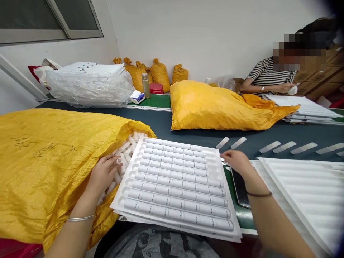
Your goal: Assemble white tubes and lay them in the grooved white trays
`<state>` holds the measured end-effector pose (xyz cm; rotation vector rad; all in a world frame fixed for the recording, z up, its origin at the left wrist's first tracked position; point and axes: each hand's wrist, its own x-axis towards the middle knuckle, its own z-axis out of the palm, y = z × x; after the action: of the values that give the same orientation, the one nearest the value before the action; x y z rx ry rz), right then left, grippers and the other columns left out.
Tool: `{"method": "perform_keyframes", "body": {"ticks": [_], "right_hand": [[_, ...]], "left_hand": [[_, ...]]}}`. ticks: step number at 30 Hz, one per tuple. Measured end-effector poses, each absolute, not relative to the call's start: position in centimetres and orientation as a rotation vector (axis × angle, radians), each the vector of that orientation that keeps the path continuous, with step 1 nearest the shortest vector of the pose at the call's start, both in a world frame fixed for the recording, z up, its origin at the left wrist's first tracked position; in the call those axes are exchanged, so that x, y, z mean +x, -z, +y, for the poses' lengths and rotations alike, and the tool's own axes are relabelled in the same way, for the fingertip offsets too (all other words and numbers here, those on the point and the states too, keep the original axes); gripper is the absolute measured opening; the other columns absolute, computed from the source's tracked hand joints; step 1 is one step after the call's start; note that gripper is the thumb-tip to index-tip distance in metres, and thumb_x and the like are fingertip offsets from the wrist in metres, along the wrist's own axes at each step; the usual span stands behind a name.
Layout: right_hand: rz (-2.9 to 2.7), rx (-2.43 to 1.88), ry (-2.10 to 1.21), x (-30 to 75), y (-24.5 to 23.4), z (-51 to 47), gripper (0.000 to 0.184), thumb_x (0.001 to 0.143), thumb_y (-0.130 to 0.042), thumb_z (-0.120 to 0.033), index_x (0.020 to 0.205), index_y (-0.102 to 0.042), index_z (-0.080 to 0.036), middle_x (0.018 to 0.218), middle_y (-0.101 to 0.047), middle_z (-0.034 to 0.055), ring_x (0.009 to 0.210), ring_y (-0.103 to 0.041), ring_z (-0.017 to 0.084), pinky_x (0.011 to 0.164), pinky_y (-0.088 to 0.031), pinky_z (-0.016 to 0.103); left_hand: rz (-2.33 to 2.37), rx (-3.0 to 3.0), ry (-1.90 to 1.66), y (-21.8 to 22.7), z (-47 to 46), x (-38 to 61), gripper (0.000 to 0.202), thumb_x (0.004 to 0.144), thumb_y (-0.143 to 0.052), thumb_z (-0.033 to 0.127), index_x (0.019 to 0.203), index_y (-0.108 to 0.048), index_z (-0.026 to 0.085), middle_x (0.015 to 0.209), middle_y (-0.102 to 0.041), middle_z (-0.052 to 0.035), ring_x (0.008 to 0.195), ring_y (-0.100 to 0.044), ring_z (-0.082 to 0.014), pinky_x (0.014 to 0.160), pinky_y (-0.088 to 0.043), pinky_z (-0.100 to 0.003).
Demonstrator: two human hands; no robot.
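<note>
A white plastic tray (pixel 177 182) lies in front of me, its grooves filled with rows of short white cylinders bearing small dark print. Gaps show at the right end of the upper rows. At the tray's left, my left hand (pixel 106 172) reaches into the mouth of a yellow woven sack (pixel 53 154), fingers closed around a white cylinder (pixel 122 163) among many loose ones. My right hand (pixel 238 163) is at the tray's upper right edge, its fingers pinched together; what they hold, if anything, is hidden.
A phone (pixel 241 190) lies beneath my right wrist. Stacked white trays (pixel 311 193) lie at right, with several translucent strips (pixel 285 147) on the dark belt (pixel 161 122). Beyond are another yellow sack (pixel 215 107), a plastic-wrapped stack (pixel 88 86), a bottle (pixel 145 86) and a co-worker (pixel 268 77).
</note>
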<state>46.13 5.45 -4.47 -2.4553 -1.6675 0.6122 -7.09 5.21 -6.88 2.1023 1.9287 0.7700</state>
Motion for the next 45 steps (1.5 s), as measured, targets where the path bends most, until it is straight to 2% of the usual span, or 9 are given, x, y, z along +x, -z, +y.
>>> {"method": "perform_keyframes", "body": {"ticks": [2, 4, 10, 14, 18, 22, 26, 30, 45], "right_hand": [[-1.952, -2.196, -0.801, 45.2, 4.8, 2.1, 0.023, 0.080, -0.061, -0.035, 0.090, -0.076, -0.021, 0.096, -0.073, 0.0079, 0.087, -0.068, 0.025, 0.075, -0.051, 0.031], [-2.191, -1.981, -0.811, 44.3, 5.4, -0.6, 0.023, 0.083, -0.056, -0.031, 0.090, -0.077, -0.022, 0.097, -0.072, 0.0080, 0.083, -0.068, 0.024, 0.073, -0.052, 0.032], [-2.353, -1.836, -0.433, 43.2, 5.7, -3.0, 0.020, 0.079, -0.055, -0.019, 0.092, -0.070, -0.017, 0.100, -0.067, 0.0129, 0.083, -0.065, 0.026, 0.072, -0.053, 0.038], [-2.104, -1.874, -0.344, 41.1, 3.2, -3.6, 0.014, 0.081, -0.055, -0.025, 0.093, -0.060, -0.020, 0.083, -0.065, 0.0065, 0.067, -0.060, 0.020, 0.058, -0.050, 0.031], [-1.930, -1.478, -0.455, 36.0, 0.9, -4.0, 0.021, 0.087, -0.056, -0.030, 0.106, -0.058, -0.022, 0.091, -0.068, 0.0058, 0.076, -0.064, 0.018, 0.068, -0.054, 0.028], [-1.945, -1.181, -0.438, 32.5, -0.2, -3.3, 0.025, 0.089, -0.059, -0.025, 0.114, -0.060, -0.022, 0.100, -0.070, 0.0070, 0.087, -0.067, 0.019, 0.075, -0.056, 0.028], [-2.019, -1.016, -0.339, 32.6, -1.2, -2.5, 0.032, 0.089, -0.059, -0.016, 0.120, -0.060, -0.024, 0.110, -0.066, 0.0086, 0.103, -0.063, 0.020, 0.089, -0.054, 0.033], [-2.140, -0.911, -0.430, 32.7, -1.8, -2.4, 0.033, 0.089, -0.058, -0.015, 0.121, -0.059, -0.024, 0.110, -0.063, 0.0088, 0.104, -0.062, 0.019, 0.088, -0.055, 0.032], [-2.090, -0.895, -0.432, 31.7, -1.7, -2.1, 0.029, 0.088, -0.063, -0.021, 0.117, -0.060, -0.020, 0.101, -0.066, 0.0079, 0.096, -0.063, 0.017, 0.083, -0.053, 0.028]], "left_hand": [[1.879, 2.028, -0.929, 5.4, 4.5, -5.4, 0.033, 0.082, -0.058, 0.043, 0.103, -0.068, 0.022, 0.114, -0.065, -0.0088, 0.111, -0.058, -0.0279, 0.100, -0.044, -0.041], [1.779, 1.933, -1.075, 4.1, 3.9, -3.3, 0.031, 0.080, -0.063, 0.042, 0.103, -0.068, 0.022, 0.110, -0.068, -0.0068, 0.108, -0.060, -0.0259, 0.098, -0.045, -0.039], [1.186, 1.177, -1.403, 2.6, 2.3, 2.5, 0.039, 0.073, -0.075, 0.035, 0.107, -0.057, 0.024, 0.103, -0.069, -0.0032, 0.093, -0.066, -0.0175, 0.085, -0.053, -0.033], [0.950, 0.810, -1.317, 2.4, 1.1, 5.2, 0.047, 0.071, -0.077, 0.033, 0.110, -0.053, 0.027, 0.095, -0.068, 0.0020, 0.082, -0.067, -0.0100, 0.080, -0.055, -0.025], [0.875, 0.691, -1.193, 2.0, -0.1, 7.9, 0.036, 0.064, -0.082, 0.030, 0.094, -0.064, 0.021, 0.092, -0.069, 0.0009, 0.079, -0.066, -0.0091, 0.078, -0.054, -0.022], [0.910, 0.837, -1.054, 1.3, -0.7, 8.8, 0.036, 0.062, -0.083, 0.032, 0.092, -0.069, 0.018, 0.082, -0.071, -0.0013, 0.072, -0.066, -0.0122, 0.070, -0.054, -0.024], [1.056, 1.233, -0.825, 0.1, -1.1, 7.5, 0.036, 0.071, -0.076, 0.036, 0.103, -0.071, 0.019, 0.081, -0.073, -0.0033, 0.067, -0.065, -0.0153, 0.063, -0.053, -0.027], [1.092, 1.640, -0.814, -0.6, -1.5, 6.8, 0.031, 0.080, -0.068, 0.037, 0.108, -0.071, 0.023, 0.096, -0.074, -0.0042, 0.084, -0.068, -0.0202, 0.072, -0.053, -0.030], [0.987, 2.196, -1.070, -1.1, -1.9, 6.9, 0.026, 0.087, -0.061, 0.019, 0.113, -0.063, 0.017, 0.094, -0.071, -0.0044, 0.088, -0.065, -0.0136, 0.078, -0.051, -0.023]]}}
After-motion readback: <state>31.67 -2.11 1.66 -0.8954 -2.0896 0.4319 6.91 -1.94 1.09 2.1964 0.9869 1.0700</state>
